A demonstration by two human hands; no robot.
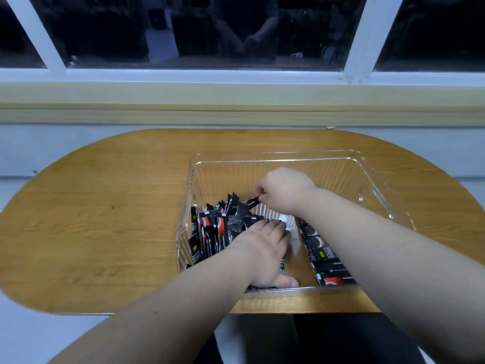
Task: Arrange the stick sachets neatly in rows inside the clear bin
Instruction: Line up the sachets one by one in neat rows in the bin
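Near rim: L forearm angles in, left hand (263, 249) inside the clear bin (328, 170), fingers straight, pressing the upright stick sachets (217, 228) at its left wall. A flat row (325, 256) lies on the R side. Further back, right hand (284, 191), wrist bent down, pinches a single sachet (252, 201) by its tip. Bin sits on wood table (105, 206).

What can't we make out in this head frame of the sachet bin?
All head view:
- Print on the loose sachets: too small and blurred.
- Sachets under the left hand: hidden by the hand, count unknown.
- Right-side row: partly covered by the right forearm.
- Right hand grip on the pinched sachet: fingertips hidden behind the knuckles.
- Beyond the window: too dark.
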